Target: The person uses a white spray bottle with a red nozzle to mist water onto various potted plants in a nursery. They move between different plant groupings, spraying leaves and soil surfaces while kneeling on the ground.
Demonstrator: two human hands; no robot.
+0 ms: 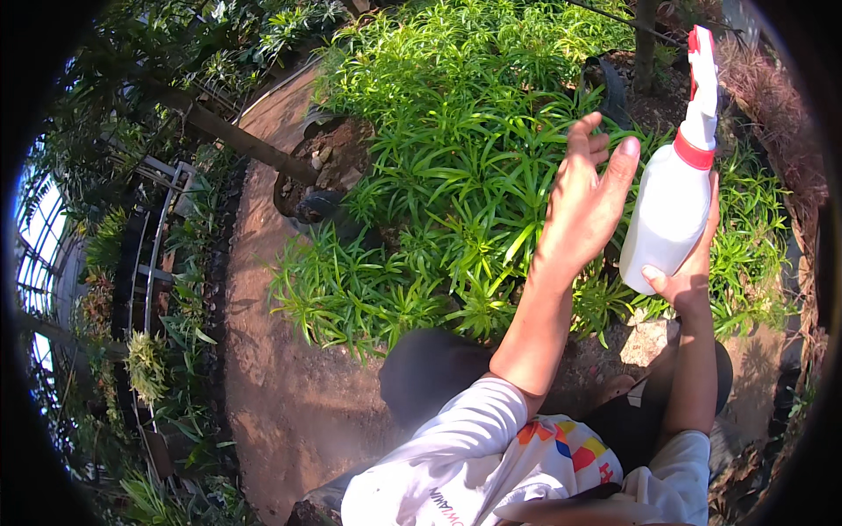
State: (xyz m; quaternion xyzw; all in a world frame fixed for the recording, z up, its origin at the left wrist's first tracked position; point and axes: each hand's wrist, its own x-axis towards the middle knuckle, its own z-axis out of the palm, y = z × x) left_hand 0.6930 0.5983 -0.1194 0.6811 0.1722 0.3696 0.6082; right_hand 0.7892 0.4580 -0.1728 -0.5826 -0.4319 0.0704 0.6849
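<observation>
A white spray bottle (668,210) with a red collar and a red-and-white trigger head stands nearly upright at the right, leaning a little. My right hand (687,282) grips it low down, with the thumb across its front and the fingers mostly hidden behind it. My left hand (589,188) is raised just left of the bottle, apart from it, thumb and fingers spread with nothing in them. Below both hands spreads a bed of bright green narrow-leaved plants (447,175).
A brown dirt path (263,351) curves along the left of the bed. A slanting trunk (237,136) crosses over it. Metal rails (153,254) and more plants line the far left. A pale stone (649,340) lies beside my dark-clothed knees, and reddish foliage (772,114) grows at the right.
</observation>
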